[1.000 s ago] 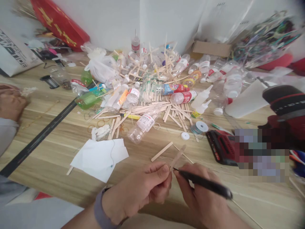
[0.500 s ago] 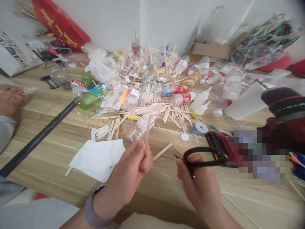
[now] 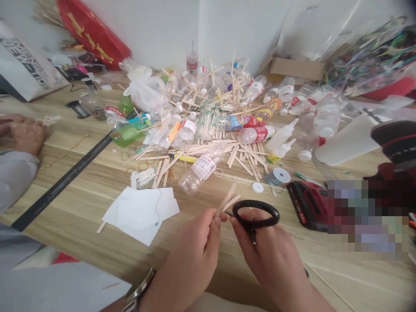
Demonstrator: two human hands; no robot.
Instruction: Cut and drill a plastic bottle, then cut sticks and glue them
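Between the thumb and fingers of my left hand (image 3: 195,253) a flat wooden craft stick (image 3: 226,198) is pinched, its free end slanting up and to the right. My right hand (image 3: 271,251) is closed around black-handled scissors (image 3: 276,213). Their blades point left at the stick near my left fingertips; whether they touch it I cannot tell. A second wooden stick (image 3: 234,200) shows just behind the held one. Beyond my hands lies a clear plastic bottle (image 3: 203,168) with a white label. White paper sheets (image 3: 139,212) are left of my left hand.
Wooden sticks (image 3: 208,148) and plastic bottles (image 3: 255,134) are heaped at the back. A wire spool (image 3: 277,177) and a red-black power tool (image 3: 305,208) stand right. A black strip (image 3: 71,177) crosses the left side; another person's hand (image 3: 27,134) rests beyond it.
My left hand has turned and moved right and slightly down, tilting the stick from upright toward the scissors. My hands are now closer together. The view has shifted slightly.
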